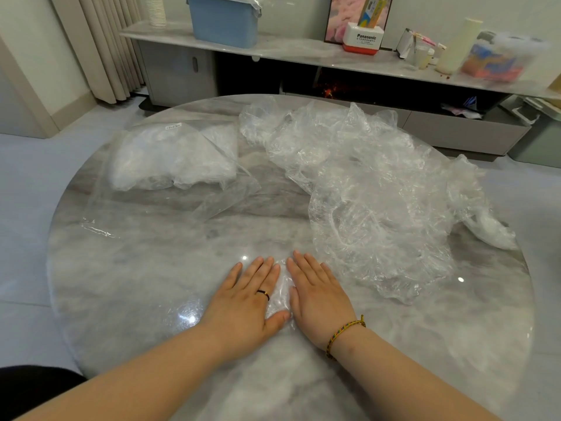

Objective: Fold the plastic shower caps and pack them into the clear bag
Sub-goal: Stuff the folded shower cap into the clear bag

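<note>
Two hands lie flat on the round surface, palms down, fingers stretched out and close together. The left hand wears one dark ring; the right hand has one braided bracelet at the wrist. Between and under them sits one cap, pressed into a small crumpled wad, its plastic showing only in the narrow gap between the hands. Neither hand grips anything; both simply press down.

Just beyond the right hand spreads a heap of loose caps, clear and wrinkled, running from the near right of the surface toward its far edge. I cannot count them; at least one elastic rim shows at the near side of the heap. One clear bag lies on the far left, well apart from the hands, its mouth flat toward the middle of the surface and a white mass of folded caps bunched inside its far end.

That surface is glossy grey-white marble with light spots reflected on it, standing on a pale tiled floor. Behind it a long low cabinet with a marble top runs along the wall. On it stand one blue tub, one white-and-red Panasonic box, one cream bottle and a blurred clear container at the right. Pleated curtains hang at the far left.
</note>
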Available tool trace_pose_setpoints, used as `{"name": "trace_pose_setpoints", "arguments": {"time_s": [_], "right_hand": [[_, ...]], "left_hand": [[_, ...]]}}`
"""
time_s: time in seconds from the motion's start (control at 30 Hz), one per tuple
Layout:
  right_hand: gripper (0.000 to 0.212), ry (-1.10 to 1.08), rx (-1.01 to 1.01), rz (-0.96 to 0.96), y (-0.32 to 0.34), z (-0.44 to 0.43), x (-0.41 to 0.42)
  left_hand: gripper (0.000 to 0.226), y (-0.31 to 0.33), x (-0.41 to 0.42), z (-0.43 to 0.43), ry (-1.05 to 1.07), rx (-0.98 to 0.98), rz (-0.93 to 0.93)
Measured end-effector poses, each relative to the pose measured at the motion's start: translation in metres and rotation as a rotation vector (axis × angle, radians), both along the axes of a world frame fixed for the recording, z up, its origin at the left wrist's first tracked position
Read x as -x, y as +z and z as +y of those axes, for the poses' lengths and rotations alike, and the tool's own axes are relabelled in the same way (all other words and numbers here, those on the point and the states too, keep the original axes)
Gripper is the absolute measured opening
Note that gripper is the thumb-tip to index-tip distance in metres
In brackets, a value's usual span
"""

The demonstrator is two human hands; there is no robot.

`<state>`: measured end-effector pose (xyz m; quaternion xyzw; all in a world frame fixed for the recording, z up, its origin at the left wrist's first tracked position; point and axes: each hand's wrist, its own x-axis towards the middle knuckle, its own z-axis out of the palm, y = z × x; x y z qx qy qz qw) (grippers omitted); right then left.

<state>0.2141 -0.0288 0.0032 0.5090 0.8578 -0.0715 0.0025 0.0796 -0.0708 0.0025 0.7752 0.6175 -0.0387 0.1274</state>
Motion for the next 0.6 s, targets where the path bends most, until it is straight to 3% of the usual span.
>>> {"name": "trace_pose_setpoints", "arguments": {"time_s": [0.07, 0.17, 0.27, 0.3, 0.4, 0.47, 0.6], "right_hand": [[0.051, -0.001, 0.032, -0.006, 0.003, -0.003, 0.001], [0.064, -0.011, 0.042, -0.013, 0.007, -0.003, 0.003], [0.050, -0.018, 0.092, -0.011, 0.005, -0.004, 0.005], [0.047, -0.015, 0.094, 0.046, 0.004, -0.004, 0.002], [0.047, -0.006, 0.092, 0.238, 0.007, -0.003, -0.006], [0.044, -0.020, 0.094, 0.285, 0.013, 0.002, -0.008], [0.042, -0.114, 0.201, 0.434, 0.015, 0.007, -0.009]], "left_hand": [[0.115, 0.001, -0.001, 0.000, -0.008, 0.009, 0.003], [0.118, 0.003, 0.000, 0.000, -0.001, 0.006, -0.014], [0.123, 0.004, 0.000, 0.003, -0.013, 0.021, -0.011], [0.120, 0.007, 0.001, 0.004, -0.005, 0.042, -0.039], [0.078, 0.019, 0.004, 0.008, 0.131, 0.033, -0.129], [0.074, 0.025, 0.009, 0.011, 0.228, -0.012, -0.188], [0.064, 0.029, 0.016, 0.016, 0.290, 0.044, -0.118]]}}
